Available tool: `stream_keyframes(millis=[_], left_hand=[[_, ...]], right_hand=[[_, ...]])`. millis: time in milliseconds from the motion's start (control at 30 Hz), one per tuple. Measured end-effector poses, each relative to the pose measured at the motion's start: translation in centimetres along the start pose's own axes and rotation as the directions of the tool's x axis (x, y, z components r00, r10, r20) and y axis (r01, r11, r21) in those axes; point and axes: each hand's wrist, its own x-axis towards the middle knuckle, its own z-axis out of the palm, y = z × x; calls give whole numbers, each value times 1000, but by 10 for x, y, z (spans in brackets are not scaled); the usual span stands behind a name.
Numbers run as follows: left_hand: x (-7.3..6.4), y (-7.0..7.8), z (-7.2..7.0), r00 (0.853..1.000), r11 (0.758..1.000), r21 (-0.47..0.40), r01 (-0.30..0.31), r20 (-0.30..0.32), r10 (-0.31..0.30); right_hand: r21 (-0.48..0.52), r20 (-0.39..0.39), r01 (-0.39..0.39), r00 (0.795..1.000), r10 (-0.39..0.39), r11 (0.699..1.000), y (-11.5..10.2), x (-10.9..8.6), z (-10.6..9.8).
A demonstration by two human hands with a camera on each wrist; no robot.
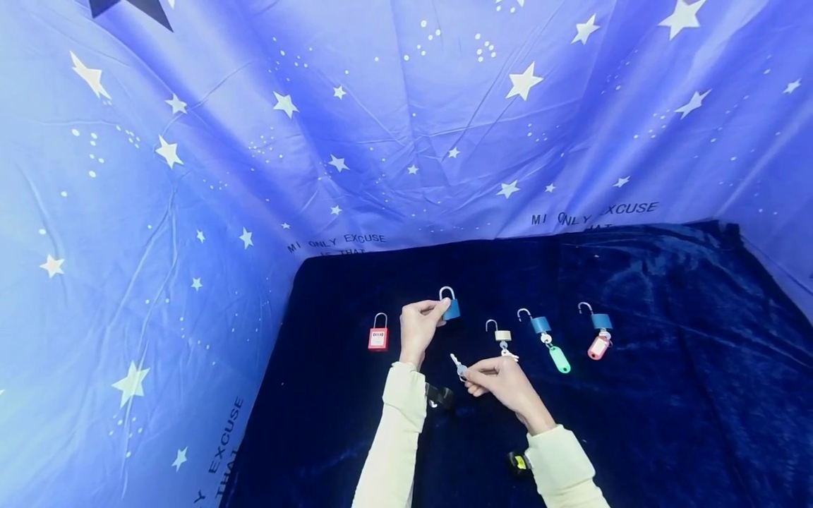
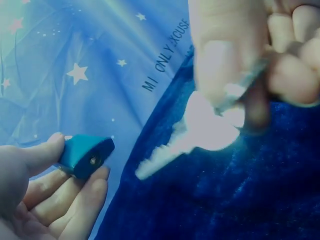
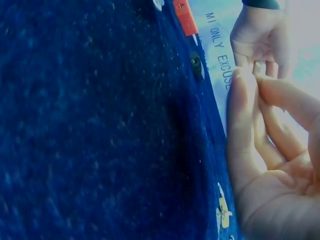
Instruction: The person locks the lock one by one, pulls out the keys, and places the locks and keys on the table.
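While the left hand [image 1: 419, 331] grips a closed blue padlock [image 1: 452, 309], the right hand [image 1: 504, 382] pinches a key [image 2: 202, 127], not inserted; three other padlocks [image 1: 540, 325] stand open.

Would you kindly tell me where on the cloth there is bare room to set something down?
Bare cloth lies right of the red-tagged padlock, and between it and the starry curtain. The middle is crowded: the left hand holds a blue padlock, the right hand a key, near the yellow padlock and the green-tagged padlock.
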Motion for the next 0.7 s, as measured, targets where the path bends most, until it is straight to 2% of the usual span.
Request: stream_keyframes(millis=[167,467,700], left_hand=[[1,-5,2,999,999,-9,39,-4,-40],[-5,-11,4,997,989,129,71,-23,-69],[-3,-18,7,995,975,198,98,-23,-96]], right_hand=[[-67,29,-4,1000,6,998,2,-1,-1],[-125,87,-12,996,22,992,11,-2,-2],[-170,89,-13,996,29,985,10,-2,-1]])
